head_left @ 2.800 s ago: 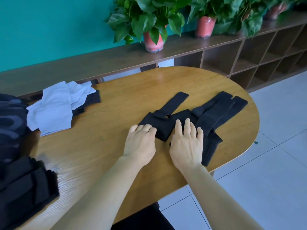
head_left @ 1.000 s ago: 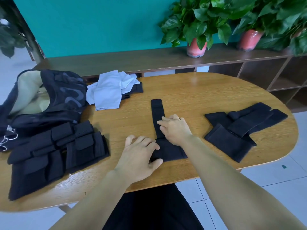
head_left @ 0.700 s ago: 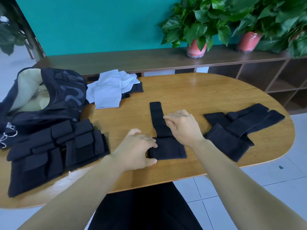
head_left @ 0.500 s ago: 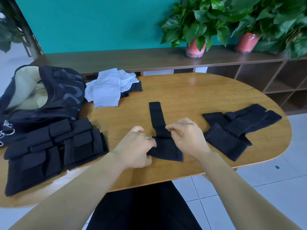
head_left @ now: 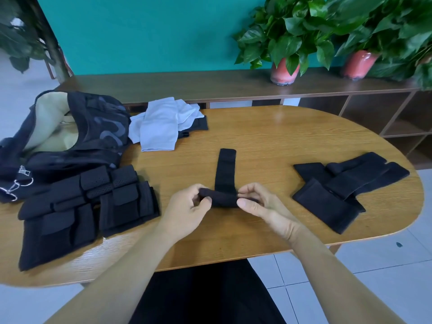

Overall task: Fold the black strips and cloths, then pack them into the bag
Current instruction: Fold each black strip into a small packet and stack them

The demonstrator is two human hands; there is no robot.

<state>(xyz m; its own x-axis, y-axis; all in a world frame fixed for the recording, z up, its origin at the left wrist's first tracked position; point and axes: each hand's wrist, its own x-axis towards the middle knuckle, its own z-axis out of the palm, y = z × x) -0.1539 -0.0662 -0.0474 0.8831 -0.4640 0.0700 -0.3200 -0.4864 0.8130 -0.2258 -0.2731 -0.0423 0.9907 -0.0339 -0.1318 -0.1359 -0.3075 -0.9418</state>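
Note:
A black strip (head_left: 225, 170) lies on the wooden table (head_left: 268, 141), running away from me. Its near end is rolled into a thick fold between my hands. My left hand (head_left: 187, 210) pinches the left end of that roll, and my right hand (head_left: 259, 204) grips the right end with curled fingers and thumb. A pile of black strips and cloths (head_left: 346, 185) lies to the right. The open black bag (head_left: 70, 134) with a pale lining sits at the far left.
A black pouched vest (head_left: 81, 206) lies folded at the near left. White cloths (head_left: 163, 122) lie on a black cloth at the back of the table. Behind stands a low wooden shelf (head_left: 210, 85) with potted plants (head_left: 285, 43).
My hands dragged one strip out of the pile to the table's middle. They then lifted its wide near end off the table and rolled it forward into a thick fold.

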